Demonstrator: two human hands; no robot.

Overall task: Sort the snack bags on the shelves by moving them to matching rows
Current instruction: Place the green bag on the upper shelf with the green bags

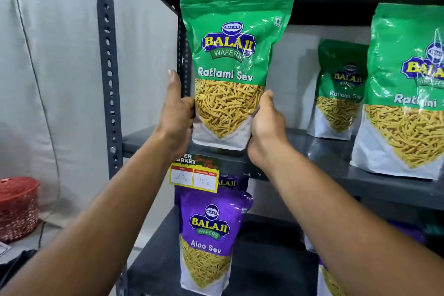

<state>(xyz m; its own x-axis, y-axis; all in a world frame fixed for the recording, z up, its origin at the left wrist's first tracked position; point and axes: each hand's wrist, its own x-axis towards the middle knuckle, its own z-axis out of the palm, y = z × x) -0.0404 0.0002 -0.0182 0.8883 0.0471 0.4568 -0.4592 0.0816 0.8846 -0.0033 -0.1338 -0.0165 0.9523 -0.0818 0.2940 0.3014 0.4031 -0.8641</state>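
At the far left, low by the wall, stands a red basket (18,206), well apart from the shelving. Next comes the grey slotted post (108,74) of the rack. Just past it my left hand (176,118) grips the lower left edge of a green Ratlami Sev bag (230,65), thumb up along the side. I hold that bag upright, its white bottom just above the front of the upper shelf (360,175), at the left end. My right hand (266,127) clasps the lower right edge, so both hands are closed on the one bag. Under the shelf lip hangs a yellow price tag (193,179), and below it on the lower shelf (264,259) stands a purple Aloo Sev bag (209,235), with another purple one close behind. Further right on the upper shelf a small green bag (338,91) stands at the back, and a large green bag (403,94) stands nearer the front, cut off by the frame's edge.
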